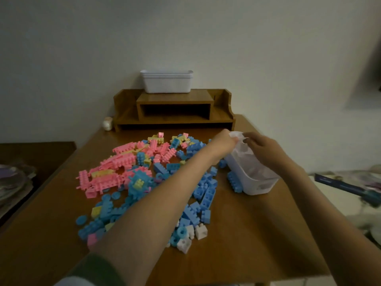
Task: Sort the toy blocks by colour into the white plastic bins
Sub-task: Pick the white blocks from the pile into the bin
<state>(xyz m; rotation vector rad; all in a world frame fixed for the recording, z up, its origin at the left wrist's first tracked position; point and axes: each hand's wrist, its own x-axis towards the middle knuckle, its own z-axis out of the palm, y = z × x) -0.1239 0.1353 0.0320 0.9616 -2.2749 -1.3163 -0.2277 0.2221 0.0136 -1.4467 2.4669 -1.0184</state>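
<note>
A heap of toy blocks covers the wooden table [257, 234]: pink blocks [115, 168] at the left, blue blocks [204, 193] in the middle and front, a few yellow blocks [138, 183] and white blocks [201, 231] among them. A white plastic bin [250, 178] stands tilted at the right, lined with a clear plastic bag [245, 150]. My left hand [223, 144] and my right hand [260, 147] both grip the bag's top edge above the bin. A stack of white bins [167, 82] sits on the shelf at the back.
A wooden desk shelf [175, 112] stands against the wall at the table's far edge, with a small white jar [107, 123] beside it. A lower dark surface with clutter [14, 182] lies at the left. Bedding and a dark box [342, 186] lie at the right.
</note>
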